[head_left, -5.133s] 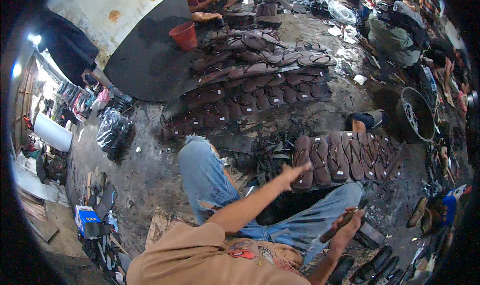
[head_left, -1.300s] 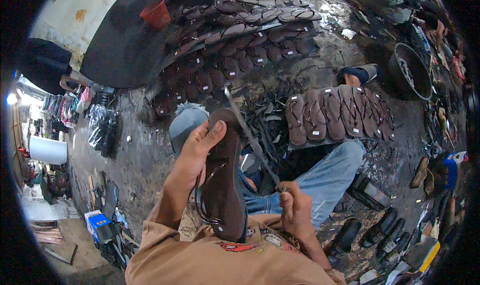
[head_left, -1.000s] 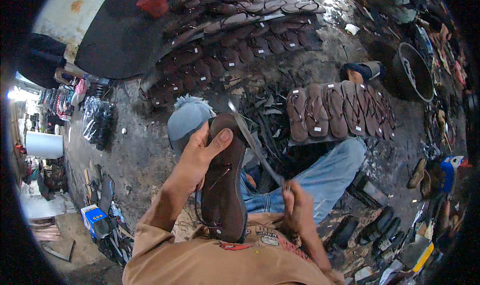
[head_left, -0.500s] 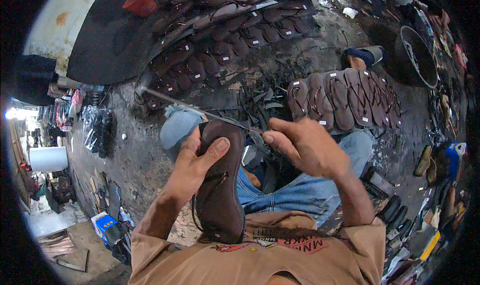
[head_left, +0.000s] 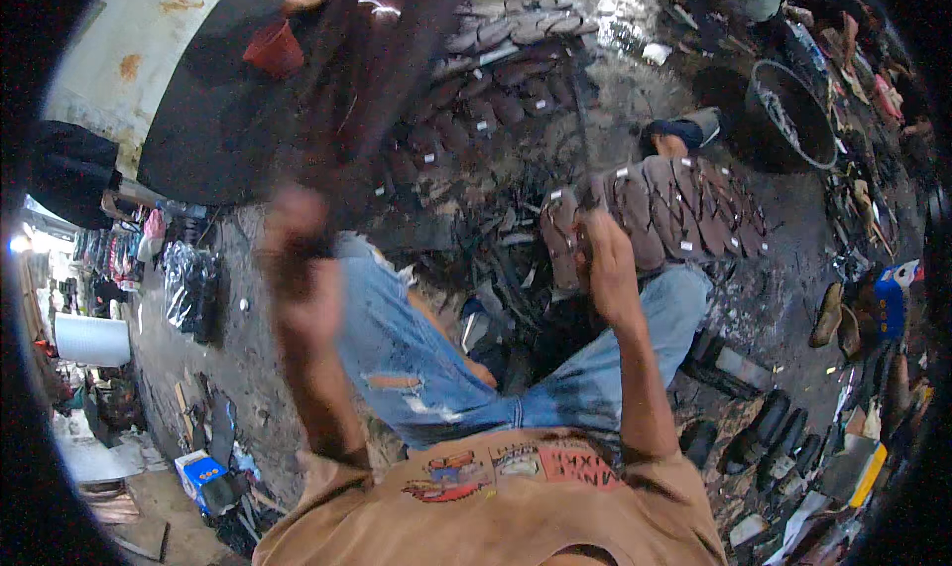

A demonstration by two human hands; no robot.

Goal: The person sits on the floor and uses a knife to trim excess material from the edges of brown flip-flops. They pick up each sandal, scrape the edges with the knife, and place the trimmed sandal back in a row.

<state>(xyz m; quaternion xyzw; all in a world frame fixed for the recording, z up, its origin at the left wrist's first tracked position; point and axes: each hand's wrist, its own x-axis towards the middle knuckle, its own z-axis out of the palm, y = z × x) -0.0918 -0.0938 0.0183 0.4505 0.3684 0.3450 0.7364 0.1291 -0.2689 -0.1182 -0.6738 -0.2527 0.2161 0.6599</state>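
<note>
My left hand [head_left: 302, 268] is smeared by motion above my left knee. From its fingers a large dark brown flip-flop [head_left: 362, 100], also heavily blurred, stretches up and away toward the far left. My right hand [head_left: 610, 263] is closed above my right knee, in front of the laid-out pairs. It grips a thin, long-bladed knife [head_left: 579, 110] that points away from me; the handle is mostly hidden in the fingers. Both forearms are apart, with my jeans [head_left: 516, 407] showing between them.
Finished brown flip-flops [head_left: 654, 204] lie in a row beyond my right knee, and more [head_left: 496, 105] farther off. Dark scraps [head_left: 506, 229] cover the floor between. A red bucket [head_left: 273, 50], another person's hand [head_left: 309, 0], a dark tub [head_left: 793, 120] and a blue box [head_left: 203, 472] surround me.
My left hand has swung the flip-flop off my lap, up and to the left. The knife has left the sole's edge and turned from pointing left to pointing away.
</note>
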